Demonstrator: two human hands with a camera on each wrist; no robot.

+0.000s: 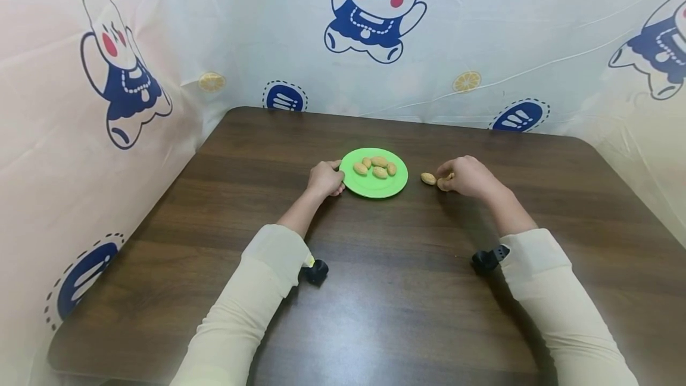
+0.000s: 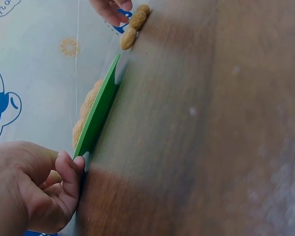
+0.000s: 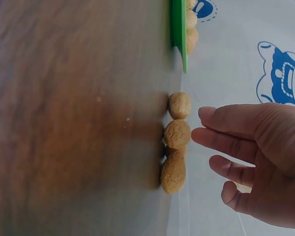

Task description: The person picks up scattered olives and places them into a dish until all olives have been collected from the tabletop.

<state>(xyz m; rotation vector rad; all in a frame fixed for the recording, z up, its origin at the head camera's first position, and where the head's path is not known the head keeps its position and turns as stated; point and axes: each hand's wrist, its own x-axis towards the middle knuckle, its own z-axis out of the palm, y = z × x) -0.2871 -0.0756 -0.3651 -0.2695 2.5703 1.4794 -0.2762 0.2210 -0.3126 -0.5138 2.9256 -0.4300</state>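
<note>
- Head view: both forearms reach forward from the bottom edge, each in a pale sleeve (image 1: 241,308), and they lean inward a little over the brown table (image 1: 386,302).
- The left hand (image 1: 324,179) is at the left side of the green plate (image 1: 372,188). Its fingers are bent, and it grips the plate by the rim, with the thumb upon the edge.
- The plate lies on the table, between the two hands, and on it rests a small group of peanuts (image 1: 380,173).
- The right hand (image 1: 467,176) is to the right of the plate, well apart from it, with the wrist arched and the fingertips directed down and to the left.
- In the right wrist view, this hand is loosely unclosed and holds nothing; thumb and forefinger are near each other, just beside the loose peanuts (image 3: 177,133), with a narrow gap.
- These loose peanuts lie close together on the table, near the plate's right edge; the head view shows them partly covered by the right hand.
</note>
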